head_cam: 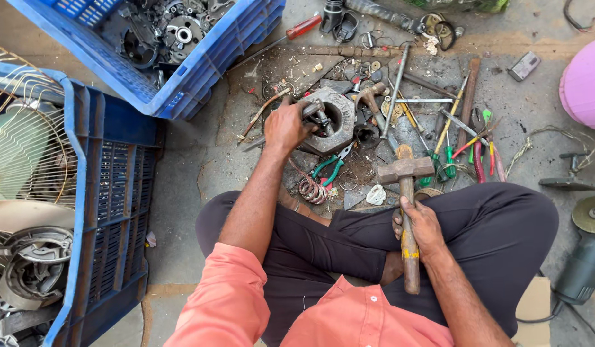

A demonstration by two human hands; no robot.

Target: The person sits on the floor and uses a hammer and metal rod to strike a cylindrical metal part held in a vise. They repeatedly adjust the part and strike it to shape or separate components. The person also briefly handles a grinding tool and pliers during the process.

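Fingers are what you risk first: your left hand (286, 125) is clamped on a thin dark metal part (315, 112) resting on the big grey hexagonal nut (333, 119), right where a blow would land. Your right hand (421, 226) is wrapped tight on the worn wooden handle of the hammer (405, 170), its blocky steel head low near your knee. A glancing strike could skid off the nut's hard rounded rim. Loose screwdrivers (448, 138), green-handled pliers (331, 166) and grit cover the rough concrete floor (195, 160), so anything jarred may roll or jump.
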